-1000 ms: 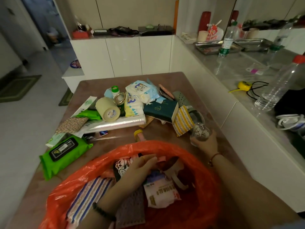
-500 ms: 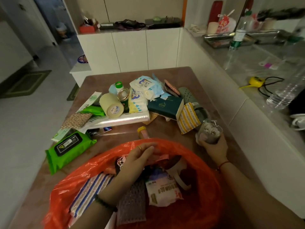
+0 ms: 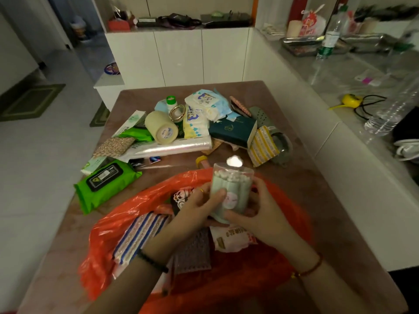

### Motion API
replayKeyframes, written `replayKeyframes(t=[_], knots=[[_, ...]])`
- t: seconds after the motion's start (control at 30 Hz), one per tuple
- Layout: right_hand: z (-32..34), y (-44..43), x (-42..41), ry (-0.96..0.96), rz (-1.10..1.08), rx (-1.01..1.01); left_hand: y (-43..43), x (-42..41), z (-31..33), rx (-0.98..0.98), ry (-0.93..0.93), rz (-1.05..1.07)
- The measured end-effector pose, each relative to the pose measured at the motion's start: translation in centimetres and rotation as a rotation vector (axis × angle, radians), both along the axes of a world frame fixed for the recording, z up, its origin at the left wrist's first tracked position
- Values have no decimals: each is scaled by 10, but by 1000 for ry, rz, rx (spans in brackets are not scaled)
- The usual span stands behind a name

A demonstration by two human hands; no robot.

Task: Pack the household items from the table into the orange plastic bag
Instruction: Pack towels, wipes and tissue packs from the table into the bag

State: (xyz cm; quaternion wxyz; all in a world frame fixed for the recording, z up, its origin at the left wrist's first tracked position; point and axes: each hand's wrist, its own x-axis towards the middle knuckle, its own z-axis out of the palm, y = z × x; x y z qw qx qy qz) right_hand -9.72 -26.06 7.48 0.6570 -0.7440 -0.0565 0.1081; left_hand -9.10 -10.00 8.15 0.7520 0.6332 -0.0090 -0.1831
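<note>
My right grip (image 3: 256, 216) brought swab jar (image 3: 233, 184) from bench (image 3: 306, 196) to over orange bag (image 3: 102, 245); left grip (image 3: 195, 209) quit bag contents, now clasps jar too.

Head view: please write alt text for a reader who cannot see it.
A left hand and a right hand hold a clear tub of cotton swabs over the open orange plastic bag. A green wipes pack, a beige roll and other items lie on the table behind.
</note>
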Motion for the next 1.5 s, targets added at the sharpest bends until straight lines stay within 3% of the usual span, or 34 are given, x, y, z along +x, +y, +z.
replayKeyframes(t=[0.27, 0.4, 0.47, 0.67, 0.9, 1.07, 1.2, 1.33, 1.43, 1.5], knots=[[-44, 36, -35, 27, 185, -166, 35, -44, -43, 116, 187, -11], [-63, 42, -47, 126, 252, -252, 45, -64, -55, 353, 305, -105], [-71, 44, -49, 175, 273, -279, 53, -69, -59, 522, 231, -142], [-84, 63, -43, 245, 211, -291, 78, -65, -72, 764, 68, -147], [-73, 64, -37, 136, 229, -573, 83, -62, -71, 760, 51, -160], [-46, 59, -31, 19, 229, -653, 90, -51, -60, 761, -20, -145], [3, 56, 15, -168, -77, -549, 102, -23, -42, 677, -168, 29], [34, 67, 90, -342, -232, -481, 108, 24, -23, 574, -297, 224], [26, 82, 150, -319, -207, -540, 116, 60, -22, 766, -345, 279], [10, 94, 182, -223, -102, -654, 125, 76, -28, 939, -275, 203]])
